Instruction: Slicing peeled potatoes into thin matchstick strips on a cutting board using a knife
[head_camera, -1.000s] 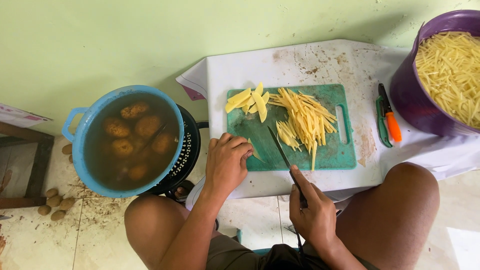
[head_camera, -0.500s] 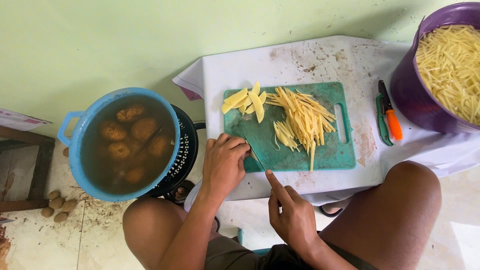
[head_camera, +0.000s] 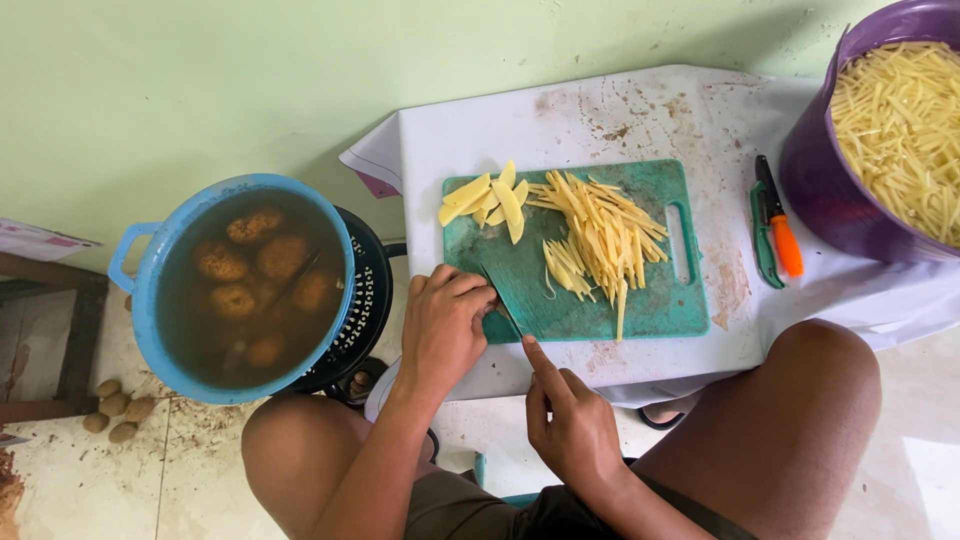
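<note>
Gripping a thin-bladed knife (head_camera: 503, 305), the right hand (head_camera: 572, 425) lays it diagonally across the green plastic cutting board's (head_camera: 545, 290) near-left corner, beside the curled left hand (head_camera: 445, 325); the pale potato sticks (head_camera: 595, 240) lie farther right.

Left hand (head_camera: 443, 325) grips the green cutting board's (head_camera: 530, 290) near corner; right hand (head_camera: 572, 425) holds a knife (head_camera: 503, 297) on it (potato strips (head_camera: 600, 235) piled mid-board).

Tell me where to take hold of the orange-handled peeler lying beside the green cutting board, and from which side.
Take the orange-handled peeler by its orange handle, the half nearer the person, coming down from above. It lies flat on the white table, its dark head pointing away, with the cutting board to one side and the purple bucket close on the other, so a sideways approach looks cramped.
</note>
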